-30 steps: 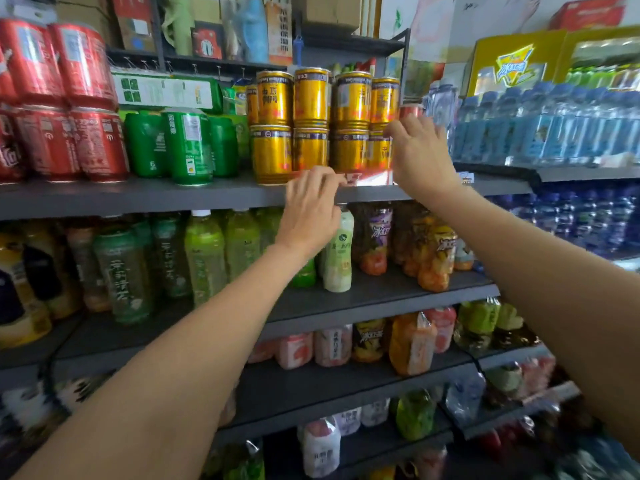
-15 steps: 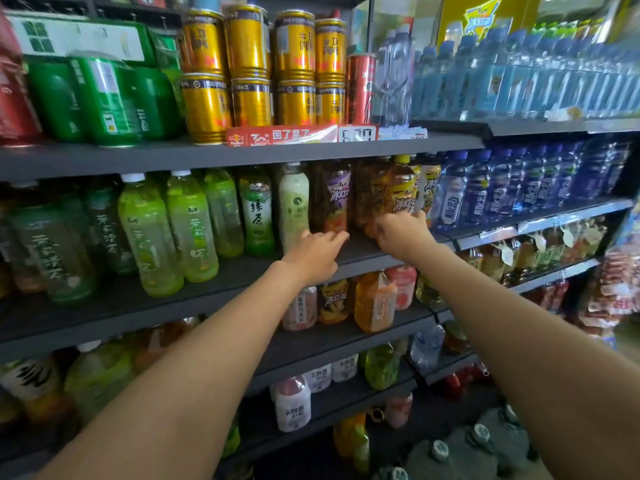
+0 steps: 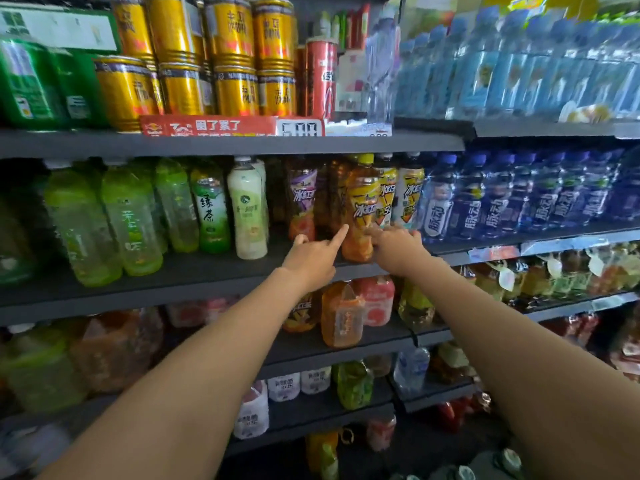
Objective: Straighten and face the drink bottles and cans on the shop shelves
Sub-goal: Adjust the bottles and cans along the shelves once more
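Half a second back both hands sat low at the lip of the second shelf; now they are up at the foot of the yellow-labelled iced tea bottle (image 3: 362,216), and the view is nearer to it. That bottle, standing at the front edge of the second shelf (image 3: 207,271), serves as landmark.

The left hand (image 3: 310,259) is just left of the bottle, forefinger stretched out with its tip touching or all but touching the bottle's lower left side, the other fingers loosely tucked and holding nothing. The right hand (image 3: 398,249) is at the bottle's lower right, fingers reaching to its base; whether they curl round it or only press, I cannot tell. Left of the bottle, across a dark gap, stands the purple-labelled bottle (image 3: 302,202); just right stand two more yellow-labelled bottles, then the blue bottles (image 3: 467,202). Above are the gold cans (image 3: 239,88).

The step looks like squaring this bottle. To do it well, I would steady the base from both sides, turn it until the label fronts outward, and slide it level with its neighbours. Push low, not at the neck, since a tall bottle at the lip may tip forward.
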